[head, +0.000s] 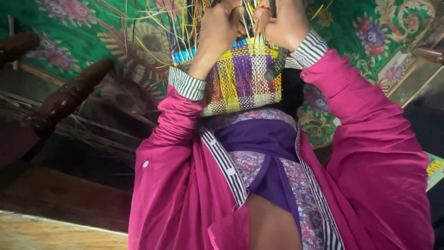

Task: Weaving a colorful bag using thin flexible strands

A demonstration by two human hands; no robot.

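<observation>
Green floral cloth backs a half-woven basket of yellow, purple and blue plastic strips (245, 76) on the lap. Left hand (221, 28) and right hand (283, 23) pinch upright strands; a slipped strand could loosen the weave.

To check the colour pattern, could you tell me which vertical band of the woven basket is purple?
The centre band of the woven basket, below and between both hands; the bands flanking it are yellow.

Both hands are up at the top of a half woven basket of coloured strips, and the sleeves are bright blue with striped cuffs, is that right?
Not quite. The head view shows both the left hand and right hand at the top of the woven basket, but the sleeves are magenta pink, not blue. The striped cuffs are right.
</observation>
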